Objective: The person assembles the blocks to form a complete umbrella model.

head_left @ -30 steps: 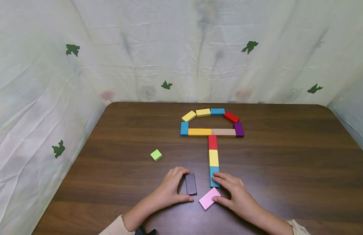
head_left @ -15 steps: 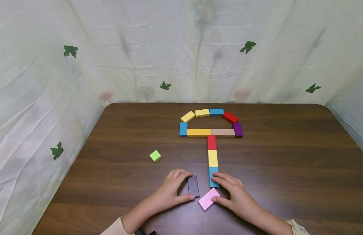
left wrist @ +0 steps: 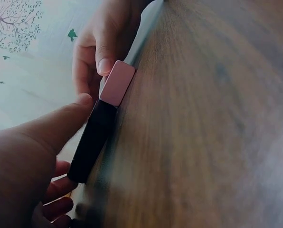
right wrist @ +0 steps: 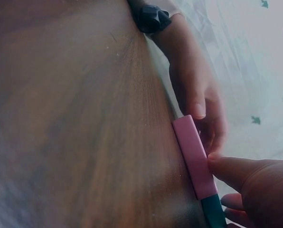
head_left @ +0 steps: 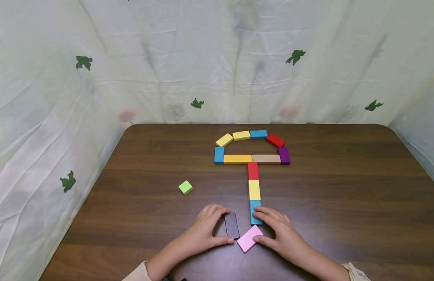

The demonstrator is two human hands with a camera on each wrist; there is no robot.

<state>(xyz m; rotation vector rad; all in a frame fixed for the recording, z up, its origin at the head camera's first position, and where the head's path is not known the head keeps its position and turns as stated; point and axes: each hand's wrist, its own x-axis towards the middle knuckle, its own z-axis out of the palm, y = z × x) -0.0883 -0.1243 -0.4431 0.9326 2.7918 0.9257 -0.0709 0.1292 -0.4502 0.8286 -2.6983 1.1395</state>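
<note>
My left hand [head_left: 203, 226] holds a black block [head_left: 232, 225] end to end, fingertips at its far end and thumb by its near end. The block lies on the table, its near right corner close to a slanted pink block [head_left: 249, 239]. In the left wrist view, the black block [left wrist: 91, 142] and the pink block [left wrist: 117, 83] meet end to end. My right hand [head_left: 285, 236] rests its thumb on the pink block and its fingers over a blue block [head_left: 255, 203]. That blue block ends a column, below a yellow block [head_left: 254, 190] and a red block [head_left: 253, 171].
Beyond the column, a half-ring of coloured blocks closes on a flat row with an orange block [head_left: 237, 159] and a beige block [head_left: 266, 159]. A green block [head_left: 185, 187] lies apart on the left of the brown table [head_left: 139, 164]. A pale curtain [head_left: 217, 58] hangs behind.
My left hand has slid the black block right and toward me, up close to the pink block. My right hand, the pink block and the column stay put; the head view shifts slightly.
</note>
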